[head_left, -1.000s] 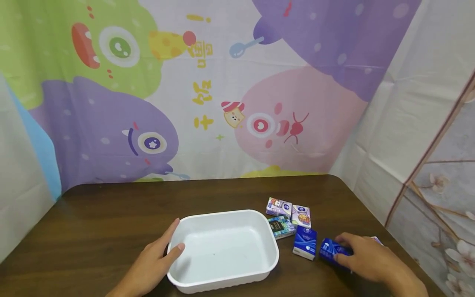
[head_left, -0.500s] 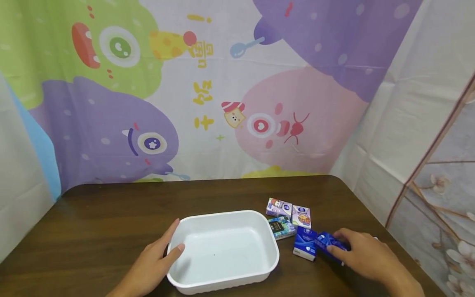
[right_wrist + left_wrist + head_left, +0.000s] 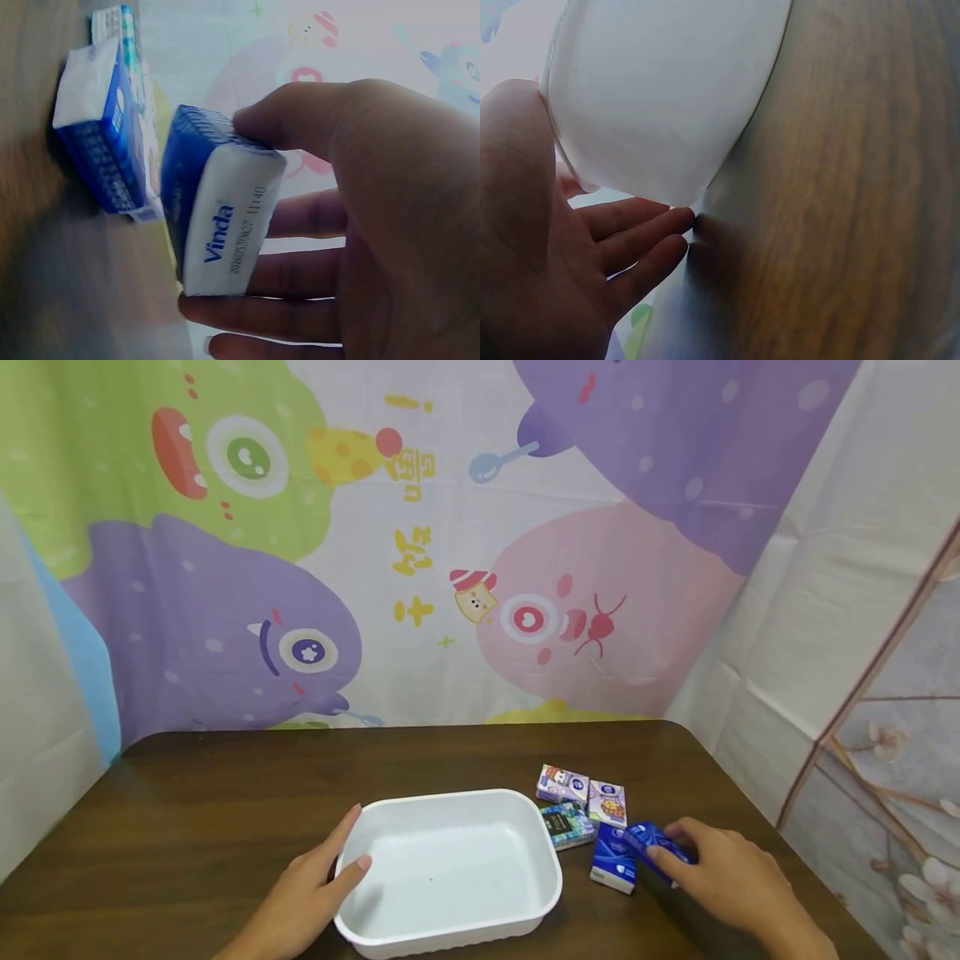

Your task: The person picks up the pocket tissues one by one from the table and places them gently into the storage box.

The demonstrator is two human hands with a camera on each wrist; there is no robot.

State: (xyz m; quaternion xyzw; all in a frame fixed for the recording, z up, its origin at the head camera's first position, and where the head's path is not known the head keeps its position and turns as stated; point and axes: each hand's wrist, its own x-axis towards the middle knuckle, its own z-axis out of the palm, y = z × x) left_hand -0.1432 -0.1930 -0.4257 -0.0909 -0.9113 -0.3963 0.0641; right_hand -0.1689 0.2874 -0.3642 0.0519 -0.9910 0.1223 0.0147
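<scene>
At the left end of a white plastic tray, my left hand holds the wall, thumb over the rim and fingers along the outside. In the left wrist view those fingers lie against the outer wall. My right hand pinches a blue tissue pack between thumb and fingers. Its white end, printed "Vinda", faces the right wrist camera. Just left of it lies a second blue tissue pack. Behind that are a blue-green pack and two purple patterned packs.
All of this is on a dark wooden table. A cartoon-printed cloth hangs along the back edge, and a pale floral cloth hangs on the right. The packs sit close beside the tray's right end.
My right hand has moved left with the blue tissue pack, bringing it close to the other blue pack. My left hand and the tray have stayed in place.
</scene>
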